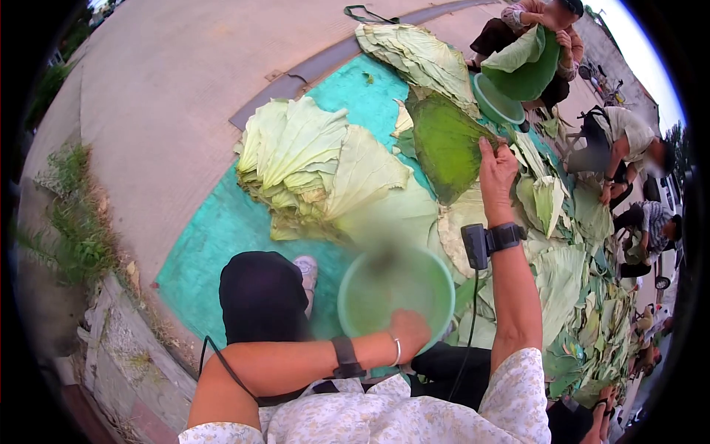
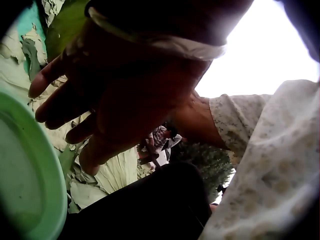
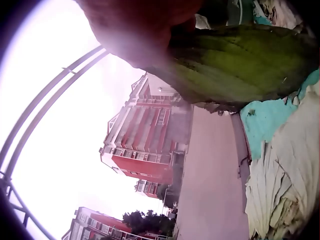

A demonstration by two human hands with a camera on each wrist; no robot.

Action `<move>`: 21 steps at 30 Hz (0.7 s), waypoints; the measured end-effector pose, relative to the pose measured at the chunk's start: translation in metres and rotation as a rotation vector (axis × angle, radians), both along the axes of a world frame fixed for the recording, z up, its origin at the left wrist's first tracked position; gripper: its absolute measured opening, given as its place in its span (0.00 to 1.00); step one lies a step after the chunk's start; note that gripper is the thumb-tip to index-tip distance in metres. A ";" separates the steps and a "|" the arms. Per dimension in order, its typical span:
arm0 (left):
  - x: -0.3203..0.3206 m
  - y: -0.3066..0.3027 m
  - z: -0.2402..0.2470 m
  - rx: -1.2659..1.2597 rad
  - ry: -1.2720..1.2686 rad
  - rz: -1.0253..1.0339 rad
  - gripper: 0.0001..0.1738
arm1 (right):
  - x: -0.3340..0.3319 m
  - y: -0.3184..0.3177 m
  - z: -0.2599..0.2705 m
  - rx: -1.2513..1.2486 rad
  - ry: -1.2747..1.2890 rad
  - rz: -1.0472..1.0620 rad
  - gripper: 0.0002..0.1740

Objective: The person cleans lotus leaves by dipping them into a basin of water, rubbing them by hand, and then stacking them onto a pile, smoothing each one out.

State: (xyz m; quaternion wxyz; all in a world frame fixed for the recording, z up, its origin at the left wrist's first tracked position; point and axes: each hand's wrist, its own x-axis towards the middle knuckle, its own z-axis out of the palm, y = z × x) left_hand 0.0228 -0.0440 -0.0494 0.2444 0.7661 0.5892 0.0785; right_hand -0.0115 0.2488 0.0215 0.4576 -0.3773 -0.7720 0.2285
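A dark green lotus leaf [image 1: 446, 148] is held up by my right hand [image 1: 499, 177], thumb and fingers pinching its right edge. The right wrist view shows this leaf [image 3: 245, 65] spreading out from the hand [image 3: 145, 30]. My left hand [image 1: 409, 331], with a bracelet at the wrist, hangs over the near side of a pale green basin [image 1: 343, 303]. In the left wrist view the left hand's fingers [image 2: 62, 102] are relaxed and spread, holding nothing, beside the basin [image 2: 59, 175]. A blurred patch hides part of the basin in the head view.
A stack of pale folded leaves [image 1: 296, 148] lies on the teal sheet [image 1: 214, 229]. Another leaf pile [image 1: 421, 55] lies farther back, and many loose leaves [image 1: 547, 281] spread to the right. A person [image 1: 514, 16] handles a leaf near a second basin [image 1: 484, 92]; others work at right.
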 end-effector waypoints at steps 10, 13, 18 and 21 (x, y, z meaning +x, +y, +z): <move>-0.010 -0.018 0.010 -0.107 0.066 0.000 0.06 | -0.055 -0.114 -0.242 -0.100 -0.473 0.235 0.11; -0.014 -0.019 0.015 -0.210 0.076 -0.017 0.07 | -0.058 -0.131 -0.261 -0.160 -0.502 0.281 0.09; -0.013 -0.028 0.007 -0.085 0.044 -0.010 0.07 | -0.065 -0.140 -0.258 -0.216 -0.481 0.309 0.09; -0.013 -0.029 0.008 -0.112 0.021 -0.016 0.07 | -0.071 -0.147 -0.251 -0.245 -0.520 0.293 0.10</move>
